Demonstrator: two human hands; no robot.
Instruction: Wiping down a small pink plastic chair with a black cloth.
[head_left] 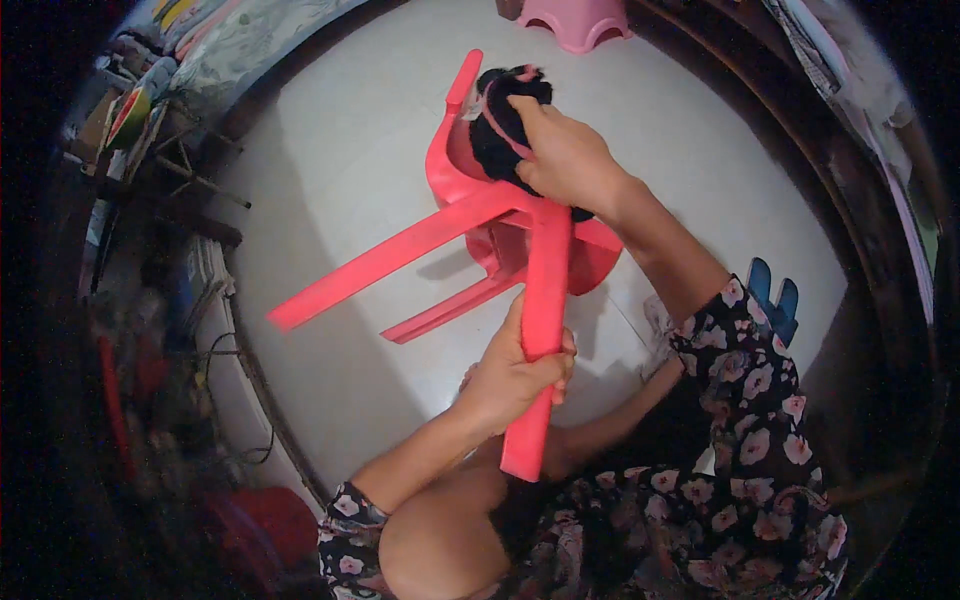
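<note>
- A person in a dark floral top bends over a red plastic chair (pixel 485 198), tipped over above the middle of a pale, glossy floor (pixel 340 150).
- The left hand (pixel 512 378) has its fingers clamped around one chair leg (pixel 545 290), partway down its length; the end of that leg points toward the near edge of the floor.
- The right hand (pixel 568 150) has its fingers closed on a bunched black cloth (pixel 497 155) with a pink band, which lies against the upper part of the chair, on the side toward the floor's far edge.
- Two more chair legs point toward the floor's left edge, one above the other in the view; whether any part of the chair touches the floor, one cannot tell.
- A bare knee (pixel 445 545) rises at the floor's near edge, just beside the left forearm.
- A pink stool (pixel 575 22) stands at the far edge of the floor, right of the middle and well apart from the chair.
- A pair of blue slippers (pixel 785 305) lies near the floor's right edge, just beside the right sleeve (pixel 755 385).
- Stacked papers (pixel 207 272) sit along the floor's left edge, amid dim clutter.
</note>
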